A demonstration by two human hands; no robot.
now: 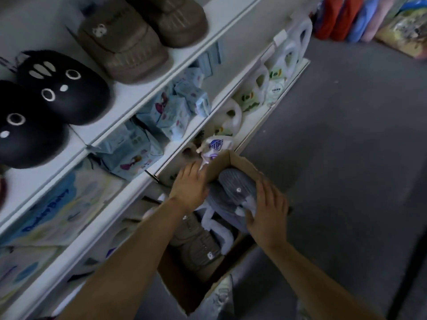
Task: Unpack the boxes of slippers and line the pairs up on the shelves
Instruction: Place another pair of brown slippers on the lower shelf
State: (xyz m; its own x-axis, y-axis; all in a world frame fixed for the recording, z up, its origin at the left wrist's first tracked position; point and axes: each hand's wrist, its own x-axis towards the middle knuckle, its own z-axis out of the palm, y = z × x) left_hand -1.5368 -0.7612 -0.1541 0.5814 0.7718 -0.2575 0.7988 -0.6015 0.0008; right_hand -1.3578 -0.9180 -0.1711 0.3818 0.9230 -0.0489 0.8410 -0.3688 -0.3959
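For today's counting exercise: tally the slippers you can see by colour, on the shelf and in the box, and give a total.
Black slippers: 2, on the top shelf
Brown slippers: 3, two on the shelf, one in the cardboard box
Grey slippers: 1 clearly visible
Total: 6

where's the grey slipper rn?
Head view, lower centre: grey slipper sits in the open cardboard box on the floor, between both hands, above a brown slipper.
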